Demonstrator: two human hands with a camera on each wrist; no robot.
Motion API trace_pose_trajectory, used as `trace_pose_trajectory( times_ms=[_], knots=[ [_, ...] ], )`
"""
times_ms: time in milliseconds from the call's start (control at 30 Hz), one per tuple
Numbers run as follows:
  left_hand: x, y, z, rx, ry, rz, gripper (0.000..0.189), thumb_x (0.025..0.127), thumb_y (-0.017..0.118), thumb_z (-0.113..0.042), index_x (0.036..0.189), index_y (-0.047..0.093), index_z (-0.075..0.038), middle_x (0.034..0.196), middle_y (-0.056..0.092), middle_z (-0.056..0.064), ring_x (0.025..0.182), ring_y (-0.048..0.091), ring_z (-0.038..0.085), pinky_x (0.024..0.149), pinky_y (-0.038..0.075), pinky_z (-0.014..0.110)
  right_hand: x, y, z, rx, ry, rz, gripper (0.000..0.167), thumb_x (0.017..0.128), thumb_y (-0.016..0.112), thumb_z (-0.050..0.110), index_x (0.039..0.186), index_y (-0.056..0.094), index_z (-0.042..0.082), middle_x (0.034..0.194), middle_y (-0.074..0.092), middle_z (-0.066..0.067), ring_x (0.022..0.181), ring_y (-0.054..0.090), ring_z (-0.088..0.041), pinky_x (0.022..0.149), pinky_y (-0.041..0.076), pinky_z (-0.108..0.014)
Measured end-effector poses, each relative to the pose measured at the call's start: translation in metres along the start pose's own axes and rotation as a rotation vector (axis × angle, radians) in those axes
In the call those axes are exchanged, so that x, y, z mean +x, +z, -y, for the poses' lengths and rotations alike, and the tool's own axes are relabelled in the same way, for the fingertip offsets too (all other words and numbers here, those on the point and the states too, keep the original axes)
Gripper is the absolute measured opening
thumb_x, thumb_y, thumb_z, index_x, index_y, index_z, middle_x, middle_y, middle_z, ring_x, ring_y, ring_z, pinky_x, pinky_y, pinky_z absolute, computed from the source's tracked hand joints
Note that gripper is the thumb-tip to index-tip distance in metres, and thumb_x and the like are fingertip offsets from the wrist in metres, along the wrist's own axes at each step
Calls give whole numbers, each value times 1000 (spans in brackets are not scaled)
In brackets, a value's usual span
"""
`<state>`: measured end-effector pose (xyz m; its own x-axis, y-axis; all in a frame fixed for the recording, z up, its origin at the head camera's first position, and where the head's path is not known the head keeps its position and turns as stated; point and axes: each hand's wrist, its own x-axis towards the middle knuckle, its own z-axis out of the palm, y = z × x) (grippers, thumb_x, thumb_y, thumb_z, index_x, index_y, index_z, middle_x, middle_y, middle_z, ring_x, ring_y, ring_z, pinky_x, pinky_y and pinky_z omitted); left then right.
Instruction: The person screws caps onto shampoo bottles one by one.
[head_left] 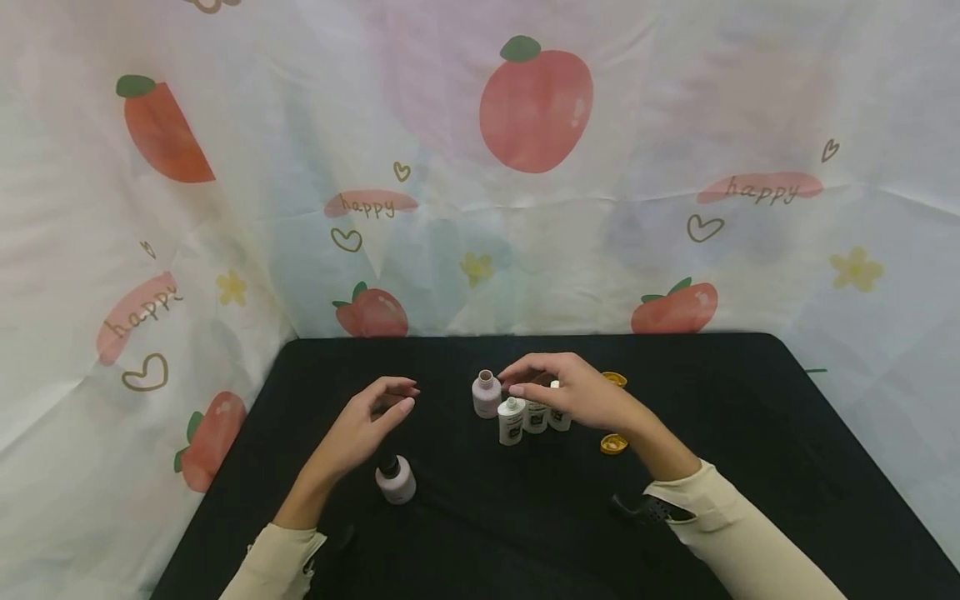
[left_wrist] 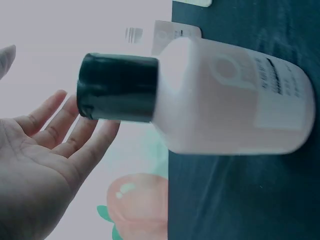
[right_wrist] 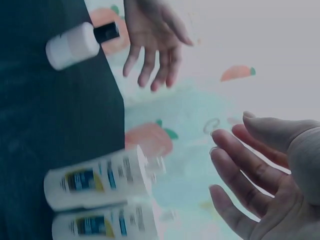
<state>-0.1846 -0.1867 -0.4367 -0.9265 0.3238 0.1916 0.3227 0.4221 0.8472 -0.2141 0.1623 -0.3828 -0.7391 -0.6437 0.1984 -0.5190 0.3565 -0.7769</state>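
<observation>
My left hand [head_left: 360,429] hovers above the table with relaxed fingers, holding nothing. Just below it stands a pale pink bottle [head_left: 399,487] with a black cap [left_wrist: 117,87], which fills much of the left wrist view. My right hand [head_left: 577,390] is over a group of small white bottles [head_left: 512,427], partly hiding those behind; its fingers are loosely extended and grip nothing. Close to the right fingertips stands a second pale pink bottle [head_left: 486,400], uncapped, its round mouth showing. Two white bottles [right_wrist: 97,181] with blue-and-yellow labels appear in the right wrist view.
Two yellow-orange pieces lie right of the bottles, one nearer [head_left: 613,444] and one farther [head_left: 615,379] behind the right wrist. The black table [head_left: 480,533] ends at a pale curtain [head_left: 450,167] printed with fruit, which hangs behind and at the sides.
</observation>
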Motion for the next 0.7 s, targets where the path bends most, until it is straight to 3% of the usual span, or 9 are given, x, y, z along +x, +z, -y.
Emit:
trace_pose_trajectory(
  times_ms=[233,367,500,700],
  knots=[
    [9,5,-7,-14,-13,-10,37,101,64,-34,135,59,-20,129,65,1,116,64,19,96,52,46,-14,-21,-20,-29,50,-70,24,100,67,24,123,70,23,121,71,4,110,67,-13,93,55,-35],
    [14,8,-13,-30,-14,-14,39,99,68,-35,135,58,-22,131,64,4,117,64,19,96,53,47,-22,-29,-33,-50,95,-103,24,100,67,23,123,70,20,122,71,0,110,67,-18,88,56,-31],
    [19,12,-20,-50,3,-24,41,98,70,-35,135,58,-22,133,63,9,120,63,21,96,53,49,-28,-34,-46,-63,132,-134,24,100,67,21,123,70,15,121,71,-4,109,68,-21,86,57,-28],
    [28,21,-26,-61,24,-41,41,97,71,-33,135,58,-20,132,64,6,120,63,21,96,55,48,-35,-35,-63,-95,168,-162,22,100,67,17,121,70,12,118,72,-5,107,69,-22,87,57,-31]
  ],
)
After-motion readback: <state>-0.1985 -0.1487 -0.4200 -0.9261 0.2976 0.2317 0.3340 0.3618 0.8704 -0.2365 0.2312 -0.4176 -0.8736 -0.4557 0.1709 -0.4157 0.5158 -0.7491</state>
